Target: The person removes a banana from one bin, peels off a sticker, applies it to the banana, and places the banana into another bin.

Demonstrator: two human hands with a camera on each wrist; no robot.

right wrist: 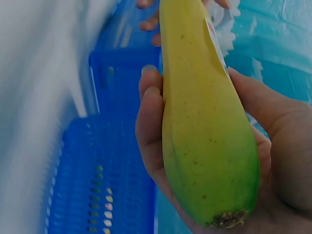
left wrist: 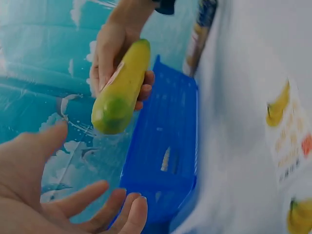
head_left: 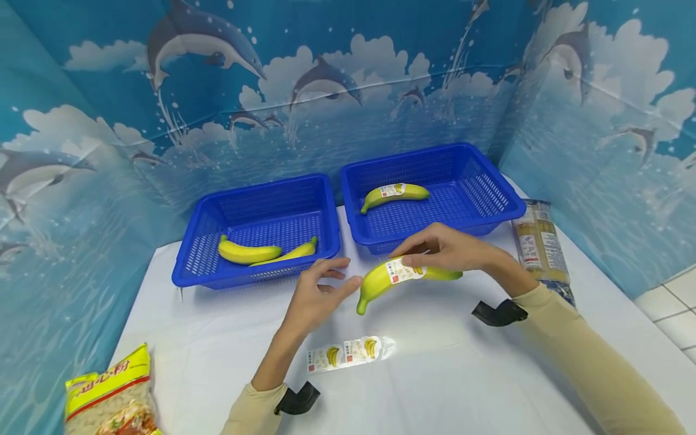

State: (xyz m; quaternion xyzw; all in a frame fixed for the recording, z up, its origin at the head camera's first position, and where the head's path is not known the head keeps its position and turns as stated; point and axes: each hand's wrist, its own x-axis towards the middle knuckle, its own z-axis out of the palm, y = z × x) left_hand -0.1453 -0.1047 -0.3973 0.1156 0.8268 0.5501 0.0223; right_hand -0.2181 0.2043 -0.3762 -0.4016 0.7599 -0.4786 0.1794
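Note:
A yellow-green banana point(head_left: 375, 283) with a printed label point(head_left: 403, 270) on its side is held above the table by my right hand point(head_left: 446, 249). In the right wrist view the thumb and fingers wrap around the banana point(right wrist: 204, 131). My left hand point(head_left: 318, 293) is beside the stem end, fingers spread; in the left wrist view a gap shows between it and the banana point(left wrist: 122, 92). Below, a backing strip with two banana labels point(head_left: 345, 354) lies on the white tablecloth.
The left blue basket point(head_left: 190, 254) holds two bananas point(head_left: 247, 252). In the right blue basket point(head_left: 435, 232) lies one labelled banana point(head_left: 413, 192). A clear package point(head_left: 541, 241) lies at the right, and a yellow-topped bag point(head_left: 111, 393) at the front left. A dolphin-print curtain point(head_left: 304, 121) stands behind.

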